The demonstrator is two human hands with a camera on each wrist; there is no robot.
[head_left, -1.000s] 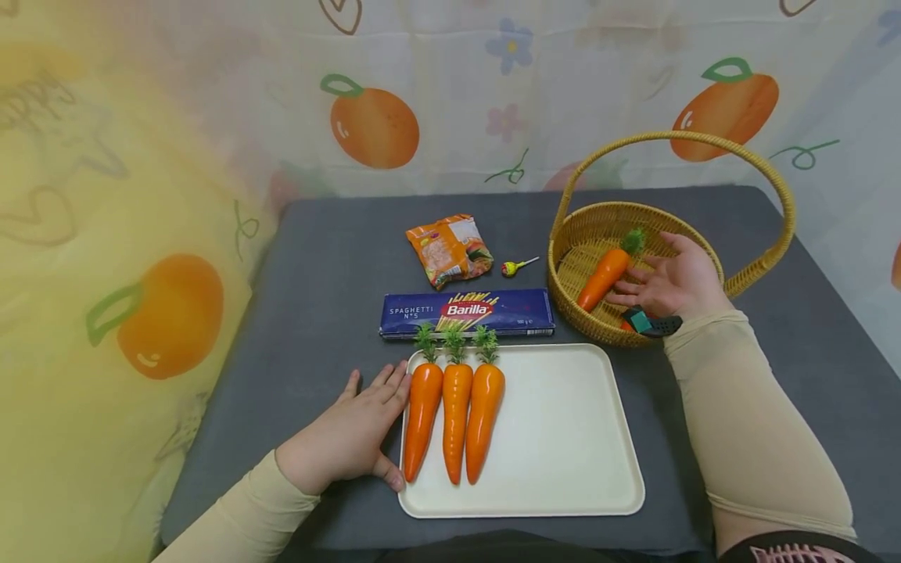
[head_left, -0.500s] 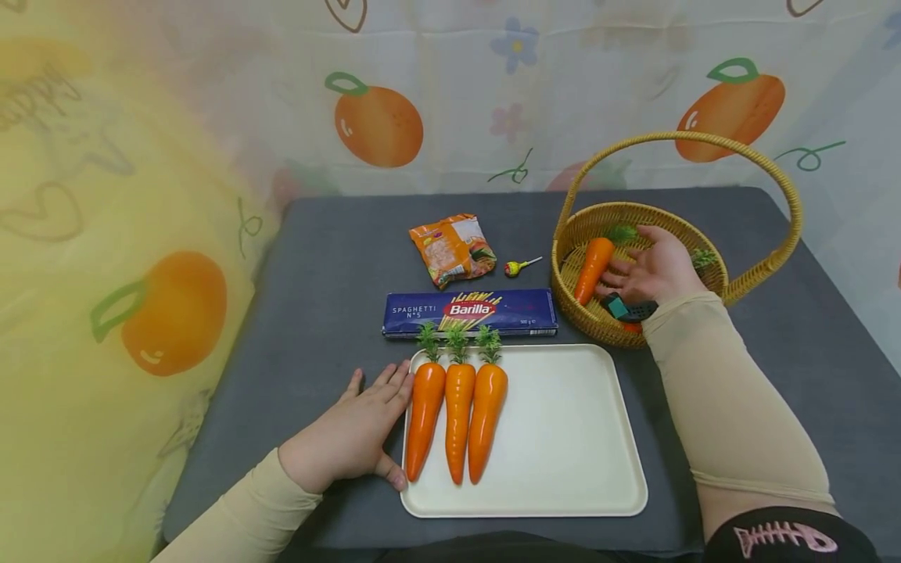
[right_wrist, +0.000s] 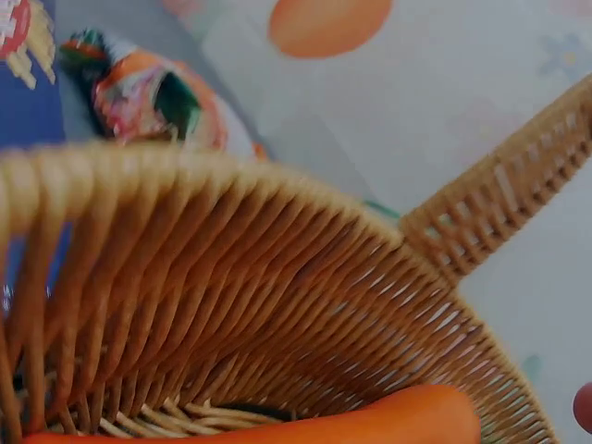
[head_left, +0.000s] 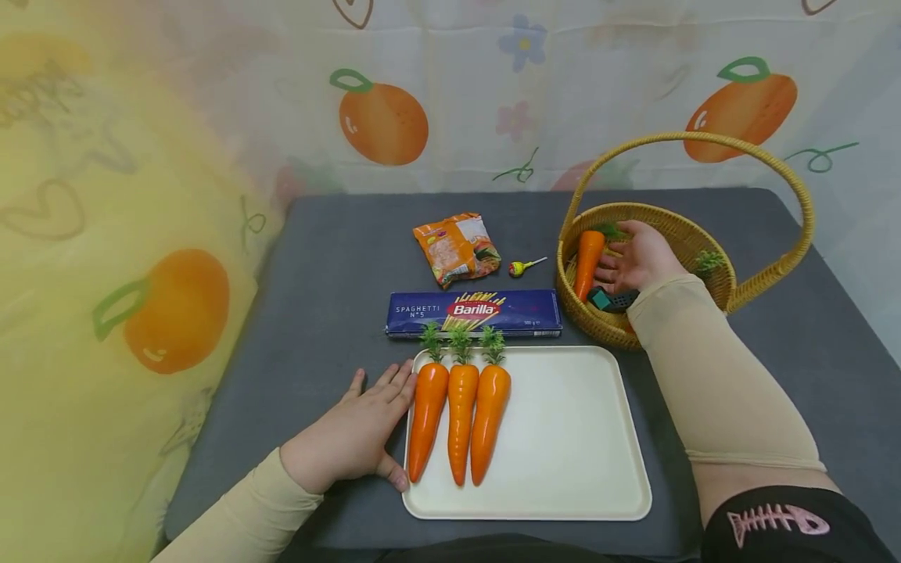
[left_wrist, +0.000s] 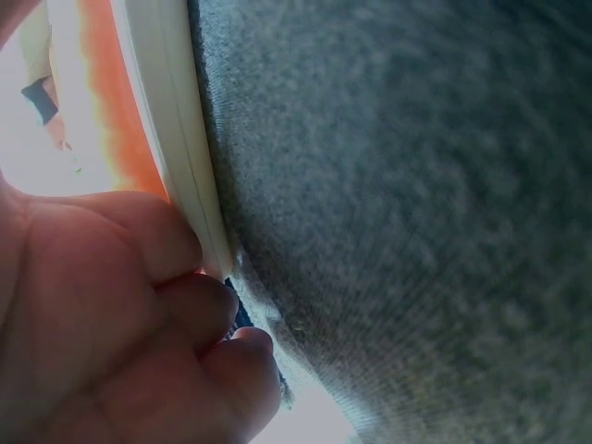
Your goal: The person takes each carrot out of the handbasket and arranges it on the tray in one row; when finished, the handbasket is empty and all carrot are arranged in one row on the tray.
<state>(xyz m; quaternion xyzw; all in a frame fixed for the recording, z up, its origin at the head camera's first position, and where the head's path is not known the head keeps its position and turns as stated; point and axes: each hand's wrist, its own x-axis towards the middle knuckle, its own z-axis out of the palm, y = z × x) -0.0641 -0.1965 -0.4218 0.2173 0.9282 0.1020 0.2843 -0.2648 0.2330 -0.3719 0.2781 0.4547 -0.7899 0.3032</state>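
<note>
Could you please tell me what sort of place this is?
Probably an indoor staged tabletop: a grey table stands before a fruit-print cloth, with three carrots lined up on a white tray.

Right hand (head_left: pixel 644 256) seemingly hides some carrot leaves (head_left: pixel 611 231)

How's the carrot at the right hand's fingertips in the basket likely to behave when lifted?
The carrot looks smooth, so it may slip. Its rounded, tapering body might roll if nudged in the basket. Its straight shape suggests it's probably stiff.

Handle (head_left: pixel 809 209) arches over basket (head_left: pixel 597 322); room thru near side, carrot (head_left: pixel 587 263) blocks L of R fingers (head_left: pixel 612 263)
</note>
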